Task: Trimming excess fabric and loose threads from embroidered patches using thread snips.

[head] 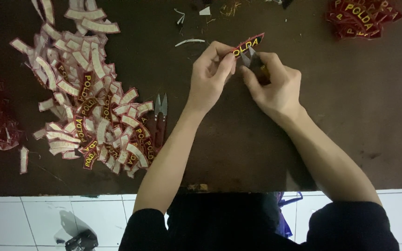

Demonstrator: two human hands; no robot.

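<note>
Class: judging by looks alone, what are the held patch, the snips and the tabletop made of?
Patch: probably embroidered cloth, matte red with raised yellow stitching. Snips: metal blades, pale grey and pointed. Tabletop: dark brown, dull, possibly wood or board; unclear.

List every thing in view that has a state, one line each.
left hand: pinching the curved patch
curved patch: held up, lettered side showing
right hand: gripping thread snips
thread snips: blades open at the patch's edge
spare snips: lying unused, blades apart
patch heap: loose, mostly face down
</note>
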